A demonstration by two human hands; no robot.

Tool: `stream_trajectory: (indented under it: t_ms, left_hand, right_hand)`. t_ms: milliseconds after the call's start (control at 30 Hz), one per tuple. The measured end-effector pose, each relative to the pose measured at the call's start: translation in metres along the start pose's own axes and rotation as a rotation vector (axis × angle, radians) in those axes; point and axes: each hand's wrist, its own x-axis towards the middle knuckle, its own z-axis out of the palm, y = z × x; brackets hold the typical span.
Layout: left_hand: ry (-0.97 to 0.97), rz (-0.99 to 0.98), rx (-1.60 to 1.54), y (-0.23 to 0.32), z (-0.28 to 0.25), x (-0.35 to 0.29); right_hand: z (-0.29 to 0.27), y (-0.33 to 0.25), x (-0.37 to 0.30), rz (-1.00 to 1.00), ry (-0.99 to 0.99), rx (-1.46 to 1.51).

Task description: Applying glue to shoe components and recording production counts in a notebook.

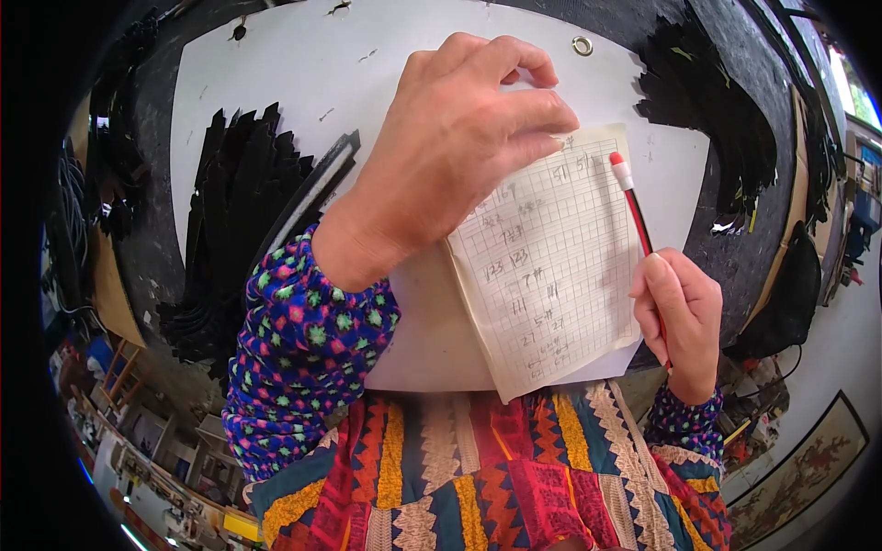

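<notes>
A small pad of lined paper [542,266] with handwritten pencil figures lies near the front edge of a white board. My left hand [469,119] reaches over its top, fingers bent. Thumb and forefinger come together at the pad's upper edge; whatever they may pinch is hidden. On the pad's right side, my right hand [682,317] is closed round a red and black striped pencil [636,209]. The pencil's white and red end points up and away from me, beside the top right corner of the pad. Its lower end shows just below my fingers.
The white board [276,78] rests on a dark table. Black strips are piled at the left [234,202] and at the far right [712,101]. A dark straight-edged bar [312,188] lies beside my left forearm. A metal ring [582,46] sits near the board's far edge.
</notes>
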Motion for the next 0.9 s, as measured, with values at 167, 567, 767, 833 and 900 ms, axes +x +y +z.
stream_trajectory:
  t_ms: [167, 567, 767, 833, 900]
  left_hand:
    - [0.015, 0.004, -0.020, 0.000, 0.003, -0.001]
    - [0.029, 0.012, -0.027, -0.003, 0.005, 0.000]
    - [0.046, 0.003, -0.032, -0.002, 0.001, -0.002]
    - [0.043, 0.002, -0.040, 0.000, 0.003, 0.000]
    - [0.038, -0.005, -0.045, 0.000, 0.004, 0.001]
  right_hand:
    - [0.002, -0.002, 0.005, 0.069, -0.015, -0.058]
    - [0.001, 0.018, 0.038, -0.396, -0.199, 0.734]
    - [-0.009, 0.008, 0.046, -0.268, -0.110, 0.395]
    - [-0.007, 0.017, 0.055, -0.355, -0.223, 0.470]
    - [0.010, 0.018, 0.059, -0.514, -0.183, 0.706]
